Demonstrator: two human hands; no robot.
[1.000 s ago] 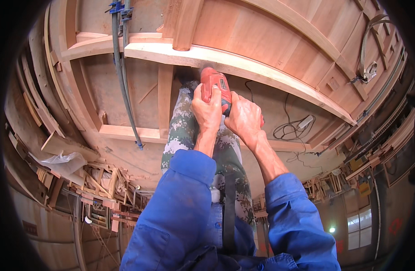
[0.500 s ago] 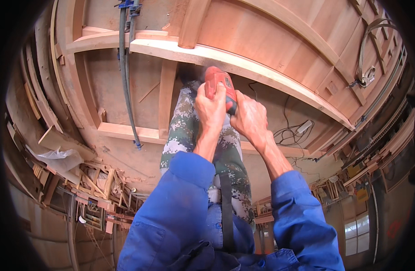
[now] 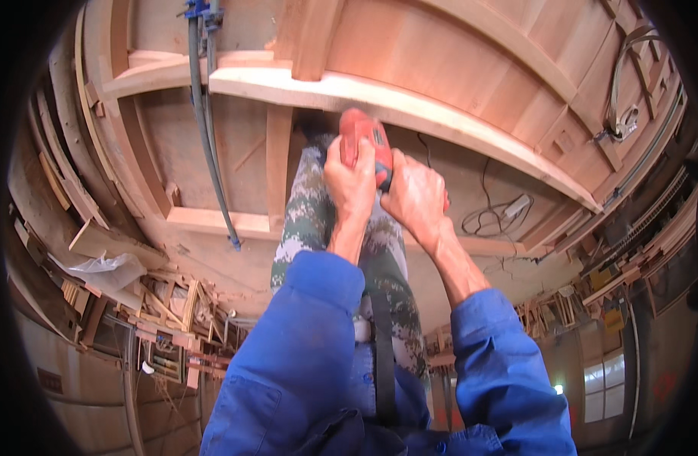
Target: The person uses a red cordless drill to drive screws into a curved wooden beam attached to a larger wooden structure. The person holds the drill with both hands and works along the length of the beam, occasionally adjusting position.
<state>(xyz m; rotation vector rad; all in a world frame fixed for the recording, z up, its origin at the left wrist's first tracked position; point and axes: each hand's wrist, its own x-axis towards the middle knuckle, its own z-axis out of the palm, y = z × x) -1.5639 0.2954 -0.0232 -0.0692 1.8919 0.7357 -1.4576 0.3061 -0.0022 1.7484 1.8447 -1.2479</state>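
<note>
A red handheld power tool [image 3: 356,131] with a dark grey section, shaped much like an angle grinder, meets the near edge of a long pale curved wooden beam [image 3: 425,109]. My left hand [image 3: 351,178] is wrapped round its body near the front, thumb on top. Behind it, my right hand [image 3: 417,196] grips the rear part, and a bit of red shows past the fingers. The tool's working face is hidden underneath. Below it are my legs in camouflage trousers [image 3: 303,205], standing between the frame's wooden members.
A large panelled wooden frame [image 3: 440,53] spreads beyond the beam. Blue-ended bar clamps [image 3: 206,121] cross it at left, and a strap [image 3: 616,83] lies at right. A cable with a white block [image 3: 516,207] is coiled on the floor. Timber offcuts [image 3: 166,304] are piled at left.
Both hands and the tool have shifted slightly left along the beam's edge. The whole view has turned a little. The grip looks the same.
</note>
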